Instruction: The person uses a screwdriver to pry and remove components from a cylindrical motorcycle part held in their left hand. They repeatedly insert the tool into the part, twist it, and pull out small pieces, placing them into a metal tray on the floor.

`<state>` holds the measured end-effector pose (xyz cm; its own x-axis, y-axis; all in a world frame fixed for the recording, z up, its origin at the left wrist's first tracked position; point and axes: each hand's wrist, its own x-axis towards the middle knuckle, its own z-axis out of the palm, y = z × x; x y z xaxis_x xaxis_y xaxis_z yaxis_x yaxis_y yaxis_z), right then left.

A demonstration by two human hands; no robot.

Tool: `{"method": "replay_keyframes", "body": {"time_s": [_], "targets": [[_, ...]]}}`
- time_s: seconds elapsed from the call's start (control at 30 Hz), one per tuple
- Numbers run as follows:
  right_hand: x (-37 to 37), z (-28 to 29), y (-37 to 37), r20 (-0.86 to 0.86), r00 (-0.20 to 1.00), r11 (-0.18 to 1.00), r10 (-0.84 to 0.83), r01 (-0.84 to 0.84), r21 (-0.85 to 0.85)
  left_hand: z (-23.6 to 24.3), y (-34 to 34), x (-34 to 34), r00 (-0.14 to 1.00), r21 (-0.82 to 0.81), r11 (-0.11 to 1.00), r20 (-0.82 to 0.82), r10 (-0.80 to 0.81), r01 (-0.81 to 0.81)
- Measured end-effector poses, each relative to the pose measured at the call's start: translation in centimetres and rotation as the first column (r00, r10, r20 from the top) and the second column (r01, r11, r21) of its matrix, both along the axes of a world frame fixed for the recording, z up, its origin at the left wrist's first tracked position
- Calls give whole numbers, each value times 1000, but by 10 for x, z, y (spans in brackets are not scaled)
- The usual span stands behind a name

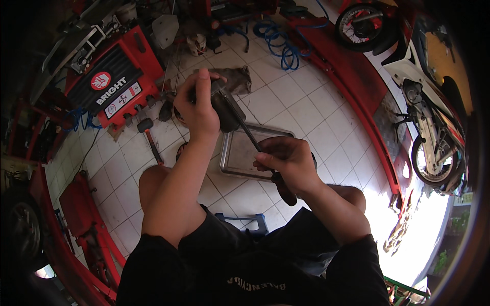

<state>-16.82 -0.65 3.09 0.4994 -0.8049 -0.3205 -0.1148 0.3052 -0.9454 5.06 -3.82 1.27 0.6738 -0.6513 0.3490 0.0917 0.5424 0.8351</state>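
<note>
My left hand [200, 109] is raised in front of me, its fingers wrapped round a dark, rounded metal part [228, 111] about as wide as the palm. My right hand [290, 163] grips a long-shafted screwdriver [250, 135], whose dark handle end sticks out below the palm. The shaft slants up to the left and lies along the side of the metal part; the tip's exact contact is too dark to make out. Beneath both hands, a shallow metal tray [223, 159] lies on the tiled floor, partly covered by my right hand.
A hammer [149, 138] lies on the floor to the left, below a red tool cabinet [140, 56]. A dark cloth [239, 80] is beyond the tray. Blue coiled hose [278, 43] lies further off. A long red ramp [352, 97] and a motorcycle [421, 102] stand at right.
</note>
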Motion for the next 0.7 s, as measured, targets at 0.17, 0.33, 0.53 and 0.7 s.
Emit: {"method": "replay_keyframes", "body": {"time_s": [0.17,0.33,0.53,0.7], "targets": [[-3,-1,-4,36,999,996,5,-8,91,1,2,-1,999,-4,1000,52,-14,14],[4,9,3,5,997,997,71,-71,17,-2,2,-1,999,8,999,-9,-35,35],[2,-2,1,46,996,995,72,-69,-70,-1,1,-6,999,8,999,32,-37,37],[2,-3,2,54,996,997,73,-75,37,-3,1,-8,996,25,996,3,-91,90]]}}
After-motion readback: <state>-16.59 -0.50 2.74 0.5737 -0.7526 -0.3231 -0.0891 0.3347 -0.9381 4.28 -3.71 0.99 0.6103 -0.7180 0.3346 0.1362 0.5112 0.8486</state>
